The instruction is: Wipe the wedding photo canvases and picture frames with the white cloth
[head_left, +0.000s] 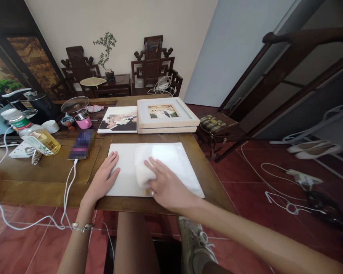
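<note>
Pressing right hand (167,184) onto white cloth (141,163), fingers loosely extended, unclenched — resting left hand (104,177) flat and open on white board (181,165), spread beneath both at front of wooden table (45,173).

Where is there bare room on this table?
Bare wood front left, bordered by the bottle, the cable and the table edge. Back left is crowded around the pink cup; the white board, under the left hand and right hand, fills the front.
</note>
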The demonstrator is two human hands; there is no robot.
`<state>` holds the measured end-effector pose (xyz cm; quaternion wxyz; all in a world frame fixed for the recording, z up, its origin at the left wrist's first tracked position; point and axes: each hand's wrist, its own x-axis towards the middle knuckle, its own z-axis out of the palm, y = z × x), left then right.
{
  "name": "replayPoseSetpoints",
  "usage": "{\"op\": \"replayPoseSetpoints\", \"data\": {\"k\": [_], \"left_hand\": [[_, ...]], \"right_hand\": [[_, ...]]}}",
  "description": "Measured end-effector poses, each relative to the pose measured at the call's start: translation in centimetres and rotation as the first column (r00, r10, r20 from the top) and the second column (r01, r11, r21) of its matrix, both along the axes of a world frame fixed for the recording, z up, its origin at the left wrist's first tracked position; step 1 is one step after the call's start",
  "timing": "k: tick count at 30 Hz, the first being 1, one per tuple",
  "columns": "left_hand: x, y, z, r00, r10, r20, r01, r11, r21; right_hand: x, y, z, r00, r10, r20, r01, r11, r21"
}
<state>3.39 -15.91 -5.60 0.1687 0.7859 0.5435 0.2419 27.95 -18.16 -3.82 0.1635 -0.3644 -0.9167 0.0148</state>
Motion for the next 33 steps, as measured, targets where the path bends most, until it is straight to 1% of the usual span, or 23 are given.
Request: {"op": "replayPoseSetpoints", "data": {"k": [2,4,6,7,9,11,14,16,18,20,22,25,28,29,31,33], "left_hand": [[0.0,0.0,-0.1,1.000,-0.001,0.002,0.001,1.000,0.003],[0.0,0.0,-0.1,1.000,-0.003,0.004,0.003,1.000,0.006],[0.0,0.0,-0.1,1.000,-0.006,0.006,0.006,1.000,0.011],[0.0,0.0,-0.1,1.000,-0.007,0.005,0.007,1.000,0.012],[0.0,0.1,-0.2,1.000,-0.008,0.004,0.008,1.000,0.015],[-0.1,0.1,-0.2,1.000,-0.007,0.001,0.007,1.000,0.015],[-0.2,0.1,-0.2,1.000,-0.004,0.003,0.004,1.000,0.010],[-0.2,0.1,-0.2,1.000,-0.004,0.010,0.004,1.000,0.003],[-0.1,0.1,-0.1,1.000,-0.006,0.015,0.006,1.000,-0.002],[-0.1,0.1,-0.1,1.000,-0.004,0.017,0.004,1.000,-0.002],[-0.1,0.1,-0.2,1.000,-0.001,0.018,0.001,1.000,0.000],[-0.1,0.1,-0.2,1.000,-0.004,0.016,0.004,1.000,0.005],[-0.1,0.1,-0.2,1.000,-0.005,0.015,0.005,1.000,0.009],[-0.1,0.1,-0.2,1.000,-0.005,0.015,0.005,1.000,0.008],[-0.1,0.1,-0.1,1.000,-0.009,0.018,0.009,1.000,0.005],[-0.1,0.1,-0.1,1.000,-0.013,0.019,0.013,1.000,0.004]], "right_hand": [[-0.1,-2.7,-0.1,0.999,0.053,-0.006,-0.053,0.999,0.008],[-0.1,-4.7,0.1,0.995,0.100,-0.006,-0.100,0.995,0.012],[0.0,-5.4,0.6,0.992,0.129,0.012,-0.129,0.992,-0.009],[0.1,-5.1,0.9,0.990,0.140,0.030,-0.139,0.990,-0.035],[0.1,-3.5,1.4,0.988,0.134,0.077,-0.127,0.987,-0.096],[-0.2,-0.7,1.9,0.987,0.082,0.137,-0.064,0.989,-0.130],[-0.9,4.0,2.4,0.971,-0.027,0.239,0.049,0.995,-0.085],[-1.4,6.5,2.6,0.960,-0.053,0.275,0.066,0.997,-0.040],[-1.7,8.0,2.7,0.957,-0.043,0.286,0.048,0.999,-0.010],[-1.9,8.3,2.7,0.953,-0.016,0.303,0.013,1.000,0.010],[-2.0,7.3,2.4,0.942,0.021,0.335,-0.031,0.999,0.022],[-2.4,3.8,1.7,0.910,0.077,0.408,-0.131,0.986,0.106],[-2.8,-0.7,1.3,0.886,0.145,0.440,-0.272,0.932,0.240],[-2.8,-2.0,1.3,0.885,0.178,0.430,-0.310,0.915,0.260],[-2.9,-3.8,1.7,0.883,0.248,0.398,-0.362,0.900,0.242],[-2.8,-4.0,2.4,0.885,0.303,0.353,-0.374,0.915,0.150]]}}
